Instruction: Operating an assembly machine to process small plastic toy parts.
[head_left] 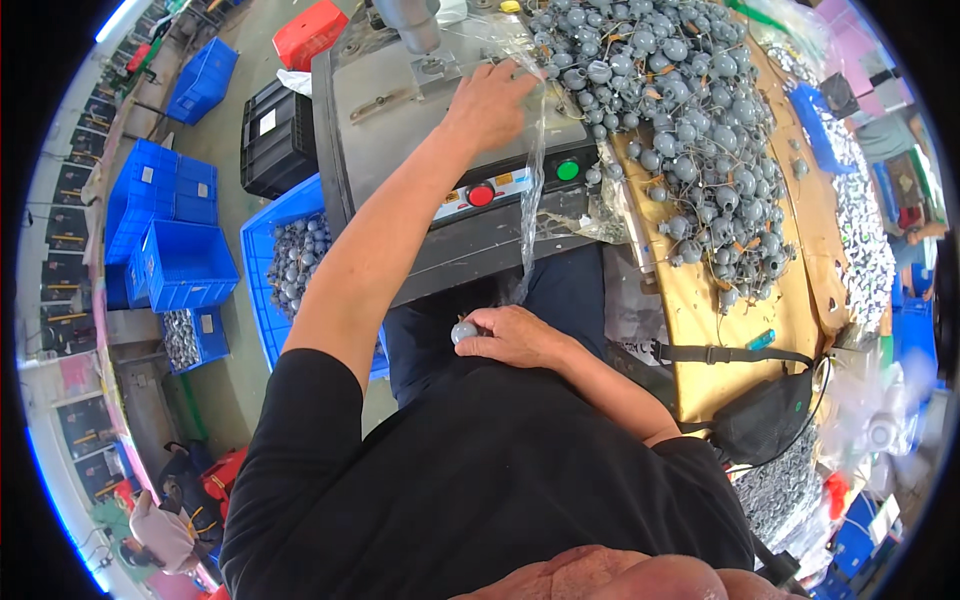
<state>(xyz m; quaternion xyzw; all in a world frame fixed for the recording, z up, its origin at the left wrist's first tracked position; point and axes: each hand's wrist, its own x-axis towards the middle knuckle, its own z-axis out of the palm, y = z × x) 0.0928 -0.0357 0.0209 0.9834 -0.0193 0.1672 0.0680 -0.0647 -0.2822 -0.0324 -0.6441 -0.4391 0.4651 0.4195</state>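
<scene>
My left hand (pixel 488 108) reaches over the grey metal bed (pixel 390 150) of a machine, just right of its round press head (pixel 412 25). Its fingers are apart and slightly bent, with the tips beside a clear plastic strip (pixel 533 190); whether they touch it is hard to tell. That strip hangs down over the machine's front edge to my lap. Low in front of my body, my right hand (pixel 515 337) is closed round a grey ball (pixel 464 333), which pokes out between thumb and fingers. A large heap of grey balls with thin stems (pixel 700 130) lies to the right.
A red button (pixel 480 194) and a green button (pixel 568 170) sit on the machine's front. Left of it stand a blue crate (pixel 258 250) with grey balls and a black crate (pixel 280 140). On the yellowish table (pixel 700 330) rests a black bag (pixel 765 415).
</scene>
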